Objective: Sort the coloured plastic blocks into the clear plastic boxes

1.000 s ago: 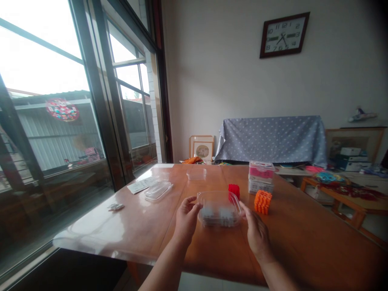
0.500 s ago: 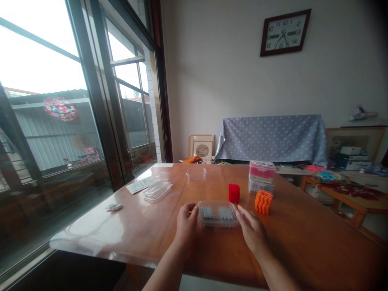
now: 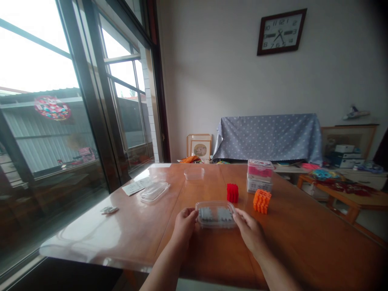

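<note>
A clear plastic container (image 3: pixel 215 224) with grey toothed pieces (image 3: pixel 212 214) inside is between my hands. My left hand (image 3: pixel 184 223) grips its left end, thumb on the rim and fingers curled. At the right end, my right hand (image 3: pixel 249 229) pinches the rim, its lower fingers partly hidden. Just behind the container stands a red block of stacked pieces (image 3: pixel 232 193). An orange block of the same sort (image 3: pixel 262 201) is to the right, apart from my right hand.
Two stacked clear boxes (image 3: pixel 259 176), the upper with pink contents, stand behind the blocks. An open clear tub (image 3: pixel 194 174) sits at the far side. Leftward lie a clear lid (image 3: pixel 154 192), a printed sheet (image 3: pixel 135 187) and a small packet (image 3: pixel 109 210). A window borders the table (image 3: pixel 136 234).
My right hand's fingers have closed in on the container's right end. The container looks slightly more tilted towards me. The whole view has shifted a little.
</note>
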`<state>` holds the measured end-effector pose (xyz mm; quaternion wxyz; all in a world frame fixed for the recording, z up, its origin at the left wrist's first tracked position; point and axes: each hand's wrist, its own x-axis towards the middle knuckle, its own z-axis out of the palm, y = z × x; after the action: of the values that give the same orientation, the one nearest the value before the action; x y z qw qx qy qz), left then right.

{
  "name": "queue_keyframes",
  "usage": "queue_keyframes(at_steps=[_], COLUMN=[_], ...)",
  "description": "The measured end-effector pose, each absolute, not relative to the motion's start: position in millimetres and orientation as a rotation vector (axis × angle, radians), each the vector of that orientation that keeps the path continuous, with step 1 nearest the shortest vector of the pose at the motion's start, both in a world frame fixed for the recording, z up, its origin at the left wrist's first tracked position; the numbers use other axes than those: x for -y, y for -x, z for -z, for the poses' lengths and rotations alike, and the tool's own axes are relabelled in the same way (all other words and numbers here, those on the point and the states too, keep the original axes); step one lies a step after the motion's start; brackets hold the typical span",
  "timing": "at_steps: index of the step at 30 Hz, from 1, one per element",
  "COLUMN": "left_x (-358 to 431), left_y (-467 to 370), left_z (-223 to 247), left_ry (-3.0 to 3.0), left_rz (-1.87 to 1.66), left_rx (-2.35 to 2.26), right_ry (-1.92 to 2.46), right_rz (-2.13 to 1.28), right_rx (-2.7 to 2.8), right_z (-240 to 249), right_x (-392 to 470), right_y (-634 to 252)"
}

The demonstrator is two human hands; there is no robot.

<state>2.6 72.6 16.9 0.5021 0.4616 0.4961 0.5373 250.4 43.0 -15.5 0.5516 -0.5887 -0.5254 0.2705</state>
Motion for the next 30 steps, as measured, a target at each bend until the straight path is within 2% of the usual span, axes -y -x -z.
queue_keyframes(at_steps=[21, 30], left_x=[-80.7, -78.3], left_y=[-2.7, -3.3], left_z=[-24.6, -28.5], left_ry=[-1.087, -1.106], left_rz=[-1.175, -1.197], left_rx=[-1.163, -1.150], right_ry=[1.281, 1.250], right_rz=[-0.773, -0.862], right_rx=[1.219, 1.133], right_z=[15.2, -3.5], right_x=[-48.2, -45.7], right_y=[-244.6, -239.2])
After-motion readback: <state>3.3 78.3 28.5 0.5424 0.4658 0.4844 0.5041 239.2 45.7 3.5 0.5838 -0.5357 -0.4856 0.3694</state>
